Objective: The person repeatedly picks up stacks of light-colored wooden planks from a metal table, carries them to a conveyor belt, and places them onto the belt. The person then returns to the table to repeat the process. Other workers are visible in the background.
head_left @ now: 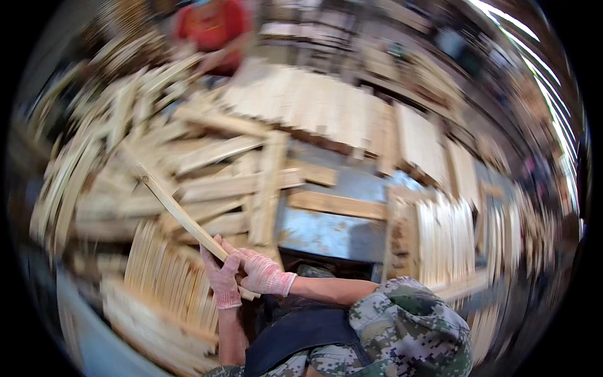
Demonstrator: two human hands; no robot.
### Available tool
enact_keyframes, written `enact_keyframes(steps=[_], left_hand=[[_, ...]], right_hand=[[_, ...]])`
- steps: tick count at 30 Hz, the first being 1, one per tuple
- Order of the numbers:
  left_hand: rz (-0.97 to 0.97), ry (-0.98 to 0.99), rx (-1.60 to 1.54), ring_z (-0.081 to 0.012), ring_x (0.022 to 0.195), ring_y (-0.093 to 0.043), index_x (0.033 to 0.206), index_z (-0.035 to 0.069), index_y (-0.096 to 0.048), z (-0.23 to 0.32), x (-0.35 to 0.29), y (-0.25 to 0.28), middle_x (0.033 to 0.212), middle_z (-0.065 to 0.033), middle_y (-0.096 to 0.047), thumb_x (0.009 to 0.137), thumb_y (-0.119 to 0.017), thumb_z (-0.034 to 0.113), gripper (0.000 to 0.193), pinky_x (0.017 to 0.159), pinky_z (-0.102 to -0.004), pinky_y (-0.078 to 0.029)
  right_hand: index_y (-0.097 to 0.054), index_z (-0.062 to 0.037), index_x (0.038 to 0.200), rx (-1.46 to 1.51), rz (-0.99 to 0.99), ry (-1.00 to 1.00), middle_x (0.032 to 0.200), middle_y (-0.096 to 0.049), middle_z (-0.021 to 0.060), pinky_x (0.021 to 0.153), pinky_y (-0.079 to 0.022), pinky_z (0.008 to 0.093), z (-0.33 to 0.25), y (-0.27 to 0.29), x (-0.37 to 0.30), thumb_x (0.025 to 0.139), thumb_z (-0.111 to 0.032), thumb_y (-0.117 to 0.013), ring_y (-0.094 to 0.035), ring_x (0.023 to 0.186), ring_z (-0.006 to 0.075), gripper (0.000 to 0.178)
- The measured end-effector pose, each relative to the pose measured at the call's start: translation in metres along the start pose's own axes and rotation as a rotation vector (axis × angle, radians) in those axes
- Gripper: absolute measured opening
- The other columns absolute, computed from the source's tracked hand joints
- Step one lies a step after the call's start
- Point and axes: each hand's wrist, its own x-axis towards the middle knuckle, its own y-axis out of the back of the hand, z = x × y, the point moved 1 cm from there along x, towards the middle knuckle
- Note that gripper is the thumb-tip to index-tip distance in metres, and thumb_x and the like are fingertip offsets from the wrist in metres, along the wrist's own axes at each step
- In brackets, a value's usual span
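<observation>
A long, narrow wooden slat (pixel 179 213) slants from my body up toward the loose wood pile on the left. Closed around its lower part is my left hand (pixel 221 281), in a pink-and-white knit glove. My right hand (pixel 260 270), gloved the same way, grips the slat just beside the left one, near its lower end. The slat's far end is raised over the jumbled boards (pixel 217 154). Below and left of my hands, a row of slats (pixel 163 270) is stacked side by side.
Ahead lies a long row of pale boards (pixel 308 103). A single board (pixel 337 205) rests on the bluish metal tabletop (pixel 320 239). Stacked slats (pixel 443 239) stand at the right. A person in red (pixel 213 28) is beyond the pile; the surroundings are motion-blurred.
</observation>
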Motion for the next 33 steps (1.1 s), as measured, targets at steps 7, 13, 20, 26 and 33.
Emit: enact_keyframes(steps=[7, 13, 20, 26, 33], left_hand=[[-1.053, 0.216, -0.042, -0.0259, 0.151, -0.044, 0.170, 0.003, -0.025, -0.037, -0.006, -0.212, 0.163, -0.0131, -0.045, 0.095, -0.080, 0.022, 0.095, 0.127, -0.0404, -0.032], [-1.418, 0.541, 0.246, -0.0252, 0.144, -0.053, 0.161, 0.002, -0.046, -0.101, -0.081, -0.305, 0.156, -0.0163, -0.056, 0.098, -0.075, 0.007, 0.069, 0.120, -0.0401, -0.043], [-1.888, 0.605, 0.380, -0.0294, 0.151, -0.047, 0.161, -0.004, -0.042, -0.125, -0.205, -0.391, 0.161, -0.0212, -0.051, 0.096, -0.080, 0.016, 0.077, 0.125, -0.0401, -0.037], [-2.089, 0.155, 0.672, -0.0283, 0.135, -0.060, 0.156, -0.003, -0.049, -0.184, -0.268, -0.417, 0.144, -0.0236, -0.064, 0.098, -0.078, 0.034, 0.075, 0.115, -0.0373, -0.046], [-2.322, 0.288, 0.649, -0.0183, 0.113, -0.067, 0.142, 0.001, -0.065, -0.170, -0.281, -0.438, 0.120, -0.0120, -0.075, 0.104, -0.069, 0.033, 0.050, 0.103, -0.0342, -0.052]], right_hand=[[-0.067, 0.0000, 0.131, 0.445, 1.105, -0.075, 0.109, -0.076, 0.0166, 0.086, -0.058, 0.0385, 0.075, 0.158, -0.161, 0.098, -0.028, -0.072, -0.073, 0.098, 0.0272, 0.044], [-0.065, -0.0006, 0.133, 0.428, 1.880, -0.264, 0.106, -0.072, 0.0095, 0.080, -0.058, 0.0318, 0.036, 0.182, -0.394, 0.098, -0.026, -0.070, -0.069, 0.094, 0.0151, 0.044], [-0.050, -0.0016, 0.151, 0.205, 2.275, -0.813, 0.113, -0.071, 0.0133, 0.079, -0.059, 0.0343, 0.108, 0.109, -0.586, 0.093, -0.009, -0.068, -0.070, 0.091, 0.0192, 0.061], [-0.051, -0.0023, 0.150, 0.170, 2.029, -1.036, 0.125, -0.074, 0.0201, 0.098, -0.055, 0.0417, 0.207, 0.149, -0.602, 0.101, -0.023, -0.064, -0.072, 0.109, 0.0317, 0.056], [-0.046, 0.0048, 0.157, 0.527, 1.978, -0.808, 0.137, -0.066, 0.0181, 0.106, -0.049, 0.0362, 0.217, 0.133, -0.603, 0.109, -0.030, -0.057, -0.062, 0.120, 0.0247, 0.060]])
